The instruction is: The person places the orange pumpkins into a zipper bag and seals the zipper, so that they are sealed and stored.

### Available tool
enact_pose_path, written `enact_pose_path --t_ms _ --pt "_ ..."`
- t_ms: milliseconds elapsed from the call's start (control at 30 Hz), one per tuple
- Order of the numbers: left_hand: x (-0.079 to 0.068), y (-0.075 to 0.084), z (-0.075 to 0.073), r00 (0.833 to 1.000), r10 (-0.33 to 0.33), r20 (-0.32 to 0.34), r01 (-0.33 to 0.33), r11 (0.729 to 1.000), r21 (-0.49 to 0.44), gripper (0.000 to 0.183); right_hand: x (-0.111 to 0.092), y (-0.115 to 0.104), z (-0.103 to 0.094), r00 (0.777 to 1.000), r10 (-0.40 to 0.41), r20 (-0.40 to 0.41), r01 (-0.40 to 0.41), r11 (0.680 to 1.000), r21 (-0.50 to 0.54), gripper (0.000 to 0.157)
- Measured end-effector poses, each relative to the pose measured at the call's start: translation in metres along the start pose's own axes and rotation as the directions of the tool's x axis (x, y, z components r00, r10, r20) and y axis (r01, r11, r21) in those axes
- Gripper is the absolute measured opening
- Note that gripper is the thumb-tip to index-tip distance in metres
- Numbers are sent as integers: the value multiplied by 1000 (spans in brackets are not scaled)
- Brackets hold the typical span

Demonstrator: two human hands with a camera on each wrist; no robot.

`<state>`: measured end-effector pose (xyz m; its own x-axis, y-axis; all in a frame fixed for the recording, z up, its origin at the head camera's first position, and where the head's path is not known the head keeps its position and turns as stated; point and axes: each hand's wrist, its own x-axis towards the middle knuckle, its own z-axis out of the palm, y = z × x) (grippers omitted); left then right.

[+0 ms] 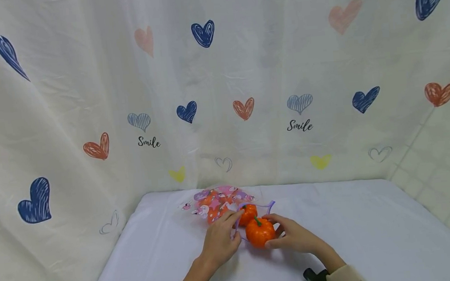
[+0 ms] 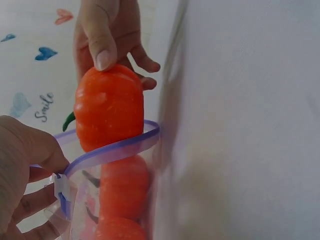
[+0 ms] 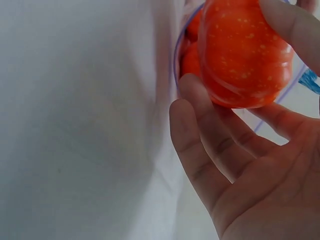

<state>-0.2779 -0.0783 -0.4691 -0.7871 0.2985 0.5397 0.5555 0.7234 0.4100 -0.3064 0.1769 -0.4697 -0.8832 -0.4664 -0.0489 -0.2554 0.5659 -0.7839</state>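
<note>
A small glossy orange pumpkin (image 1: 260, 233) with a green stem is at the mouth of a clear zip bag (image 2: 115, 150) edged in purple. My right hand (image 1: 293, 235) holds this pumpkin, thumb on one side and fingers on the other, as the right wrist view shows of the pumpkin (image 3: 245, 55). My left hand (image 1: 221, 241) grips the bag's rim beside its white slider (image 2: 62, 187), and the mouth gapes. Inside lie several more orange pumpkins (image 2: 125, 187), partly hidden behind the printed plastic.
The bag's body, printed with pink and purple figures, lies toward the back of the white-covered table (image 1: 336, 220). Behind the table hangs a white curtain (image 1: 259, 75) patterned with hearts. Black wrist mounts (image 1: 316, 278) sit at both cuffs.
</note>
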Motion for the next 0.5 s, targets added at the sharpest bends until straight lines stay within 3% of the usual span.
enact_pose_path --t_ms 333,500 --pt "0 1 2 1000 26 7 -26 1000 13 49 9 -2 10 999 -21 27 21 1000 -9 78" --pt "0 0 2 1000 27 6 -27 1000 10 49 16 -5 15 1000 -22 -4 22 999 -42 78"
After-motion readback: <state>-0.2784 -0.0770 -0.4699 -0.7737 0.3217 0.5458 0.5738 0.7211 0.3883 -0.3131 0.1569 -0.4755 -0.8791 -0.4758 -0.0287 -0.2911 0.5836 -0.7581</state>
